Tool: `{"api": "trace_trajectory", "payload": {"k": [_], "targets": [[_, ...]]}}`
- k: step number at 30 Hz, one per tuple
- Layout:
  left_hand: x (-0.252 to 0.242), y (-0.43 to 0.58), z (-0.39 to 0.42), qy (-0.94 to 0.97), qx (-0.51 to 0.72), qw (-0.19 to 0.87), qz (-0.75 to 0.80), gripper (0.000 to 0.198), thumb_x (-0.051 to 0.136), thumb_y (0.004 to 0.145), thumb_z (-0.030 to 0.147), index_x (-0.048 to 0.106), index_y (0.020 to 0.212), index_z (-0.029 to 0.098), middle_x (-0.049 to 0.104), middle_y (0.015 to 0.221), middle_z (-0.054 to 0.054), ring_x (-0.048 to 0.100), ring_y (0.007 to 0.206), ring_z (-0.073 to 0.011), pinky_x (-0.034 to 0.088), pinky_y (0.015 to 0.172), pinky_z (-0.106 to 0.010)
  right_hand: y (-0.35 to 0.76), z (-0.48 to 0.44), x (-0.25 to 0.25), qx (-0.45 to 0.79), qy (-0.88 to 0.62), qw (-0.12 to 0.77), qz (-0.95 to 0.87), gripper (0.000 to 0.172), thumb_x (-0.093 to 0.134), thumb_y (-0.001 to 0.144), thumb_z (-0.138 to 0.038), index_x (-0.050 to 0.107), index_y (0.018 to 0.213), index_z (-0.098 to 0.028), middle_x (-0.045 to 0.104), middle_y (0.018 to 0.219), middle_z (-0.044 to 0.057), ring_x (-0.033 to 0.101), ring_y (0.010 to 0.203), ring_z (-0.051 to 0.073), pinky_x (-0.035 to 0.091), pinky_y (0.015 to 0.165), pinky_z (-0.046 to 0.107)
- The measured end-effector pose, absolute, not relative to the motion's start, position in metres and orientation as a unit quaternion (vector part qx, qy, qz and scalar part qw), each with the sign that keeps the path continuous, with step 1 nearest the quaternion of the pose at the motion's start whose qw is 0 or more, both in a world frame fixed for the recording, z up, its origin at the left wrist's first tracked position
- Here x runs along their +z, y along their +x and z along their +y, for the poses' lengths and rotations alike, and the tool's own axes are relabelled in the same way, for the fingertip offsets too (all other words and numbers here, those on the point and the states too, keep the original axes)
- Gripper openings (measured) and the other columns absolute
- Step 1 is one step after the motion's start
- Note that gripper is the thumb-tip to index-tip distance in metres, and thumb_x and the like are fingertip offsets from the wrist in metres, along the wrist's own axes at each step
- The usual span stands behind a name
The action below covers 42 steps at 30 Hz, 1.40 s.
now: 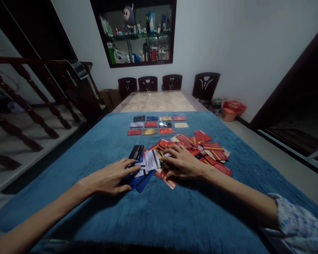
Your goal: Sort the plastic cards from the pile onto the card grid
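My left hand [115,176] rests at the left edge of the loose cards, fingers stretched apart. Its fingertips touch a black card [136,152] and white cards beside it. Several blue cards [143,181] lie under and in front of these. My right hand [184,163] lies palm down over the heap, its fingers spread and bent onto the cards; what is under the palm is hidden. A white card with a dark stripe [152,159] sits between the two hands. To the right spreads a pile of mostly red cards [214,151], overlapping at many angles.
Beyond the heap, small card stacks stand in three rows, among them a gold one [149,131]. A blue cloth [95,141] covers the near table; the marble top [161,100] shows behind it. Dark chairs [172,83] line the far end. A wooden railing [29,116] runs at left.
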<state>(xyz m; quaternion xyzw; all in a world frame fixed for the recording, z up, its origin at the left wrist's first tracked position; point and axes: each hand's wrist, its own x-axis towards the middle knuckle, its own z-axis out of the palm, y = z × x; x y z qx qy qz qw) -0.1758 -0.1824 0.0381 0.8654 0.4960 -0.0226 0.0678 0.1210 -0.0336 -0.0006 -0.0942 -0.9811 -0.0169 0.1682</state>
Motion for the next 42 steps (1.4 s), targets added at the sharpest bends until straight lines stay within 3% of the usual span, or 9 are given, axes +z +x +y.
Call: {"api": "trace_trajectory", "payload": {"k": [6,13,15,18,24,29,32,35,42], "targets": [[0.039,-0.181,-0.189,0.854,-0.038,0.066,0.514,0.09,0.072,0.077,0.038,0.027,0.154,0.028,0.039,0.152,-0.016,0.041,0.137,-0.0373,0.044,0.107,-0.053,0.074,-0.06,0.012,-0.048,0.022,0.108,-0.993,0.063,0.064,0.085,-0.053,0.052,0.136,-0.017,0.055,0.131,0.018,0.049,0.112,0.031,0.041,0.091,0.048],[0.04,-0.182,-0.187,0.869,-0.035,0.061,0.49,0.077,0.064,0.079,0.029,0.034,0.15,0.026,0.048,0.144,-0.015,0.049,0.129,-0.0338,0.047,0.104,-0.049,0.04,-0.05,0.015,-0.158,0.104,0.061,-0.98,0.033,0.05,0.098,-0.032,0.056,0.124,-0.013,0.064,0.104,0.013,0.058,0.086,0.021,0.047,0.067,0.034],[0.041,-0.18,-0.188,0.872,-0.037,0.051,0.486,0.075,0.062,0.079,0.028,0.037,0.148,0.022,0.05,0.142,-0.016,0.05,0.128,-0.0345,0.047,0.103,-0.049,0.036,-0.05,0.011,-0.196,0.147,0.074,-0.967,0.027,0.04,0.101,-0.023,0.058,0.117,-0.011,0.064,0.095,0.011,0.059,0.079,0.019,0.046,0.061,0.031],[0.041,-0.175,-0.191,0.868,-0.031,0.042,0.494,0.076,0.064,0.078,0.034,0.037,0.147,0.02,0.051,0.138,-0.017,0.051,0.126,-0.035,0.049,0.101,-0.048,0.033,-0.052,0.003,-0.227,0.171,0.116,-0.952,0.031,0.029,0.102,-0.013,0.059,0.111,-0.011,0.063,0.086,0.008,0.059,0.074,0.018,0.045,0.057,0.03],[0.026,-0.168,-0.198,0.862,0.02,-0.031,0.505,0.06,0.057,0.087,0.039,0.043,0.142,0.018,0.057,0.128,-0.018,0.057,0.117,-0.0325,0.052,0.097,-0.048,0.031,-0.061,-0.005,-0.24,0.148,0.196,-0.939,0.03,0.03,0.101,-0.013,0.061,0.102,-0.012,0.062,0.085,0.008,0.057,0.075,0.016,0.042,0.056,0.029],[0.005,-0.172,-0.199,0.874,0.059,-0.178,0.449,0.049,0.05,0.089,0.024,0.047,0.136,0.01,0.061,0.124,-0.02,0.061,0.112,-0.0309,0.056,0.093,-0.044,0.026,-0.065,-0.008,-0.231,0.144,0.252,-0.929,0.028,0.033,0.101,-0.015,0.06,0.097,-0.014,0.061,0.082,0.006,0.053,0.073,0.015,0.036,0.052,0.028],[0.0,-0.174,-0.195,0.869,0.069,-0.288,0.397,0.036,0.043,0.091,0.008,0.053,0.125,0.008,0.069,0.109,-0.018,0.067,0.094,-0.0256,0.06,0.079,-0.038,0.026,-0.065,-0.01,-0.229,0.15,0.285,-0.919,0.026,0.036,0.1,-0.015,0.06,0.092,-0.015,0.06,0.08,0.004,0.052,0.07,0.013,0.033,0.05,0.027],[0.007,-0.172,-0.191,0.871,0.086,-0.347,0.338,0.03,0.041,0.093,0.006,0.056,0.118,0.006,0.071,0.092,-0.014,0.068,0.079,-0.0221,0.06,0.068,-0.033,0.032,-0.067,-0.004,-0.238,0.155,0.301,-0.91,0.024,0.038,0.1,-0.014,0.06,0.09,-0.015,0.06,0.078,0.003,0.052,0.069,0.013,0.034,0.051,0.027],[0.041,-0.143,-0.17,0.848,0.154,-0.386,0.329,0.027,0.041,0.096,0.012,0.056,0.119,0.011,0.069,0.085,-0.009,0.064,0.073,-0.0182,0.056,0.064,-0.03,0.079,-0.061,0.04,-0.253,0.127,0.34,-0.897,0.025,0.038,0.1,-0.012,0.063,0.098,-0.013,0.065,0.084,0.005,0.058,0.078,0.014,0.046,0.066,0.028]]}}
